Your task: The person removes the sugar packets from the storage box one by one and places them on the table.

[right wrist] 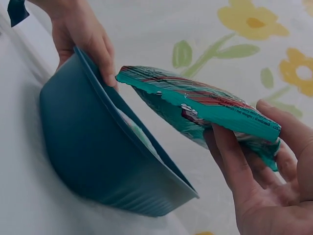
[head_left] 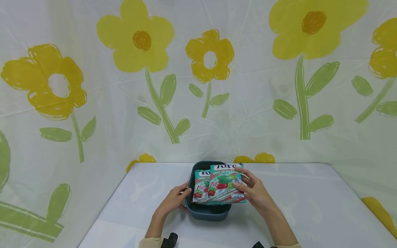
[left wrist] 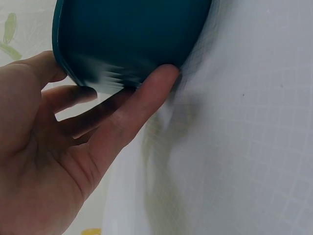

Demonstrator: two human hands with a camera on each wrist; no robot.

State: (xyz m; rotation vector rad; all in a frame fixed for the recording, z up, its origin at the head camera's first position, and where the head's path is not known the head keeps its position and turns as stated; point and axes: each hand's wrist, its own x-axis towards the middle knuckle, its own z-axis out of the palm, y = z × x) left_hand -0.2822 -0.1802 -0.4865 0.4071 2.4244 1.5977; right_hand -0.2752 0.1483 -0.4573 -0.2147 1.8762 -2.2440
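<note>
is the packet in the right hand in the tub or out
Out: the right wrist view shows the packet, held by the right hand, above the rim of the tub; a second packet lies inside.

A person with a bare left hand (head_left: 174, 199) and a bare right hand (head_left: 255, 189). A light beige cloth sleeve (head_left: 150, 243) covers the left forearm, beside a matte black, round-ended wrist device (head_left: 170, 240). On the right, slivers show of a beige sleeve (head_left: 289, 246) and a black wrist piece (head_left: 258, 245).

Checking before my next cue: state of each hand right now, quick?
Left hand: closed, gripping the dark blue plastic tub at its side.
Right hand: closed, holding one Fox's mint candy bag.
</note>
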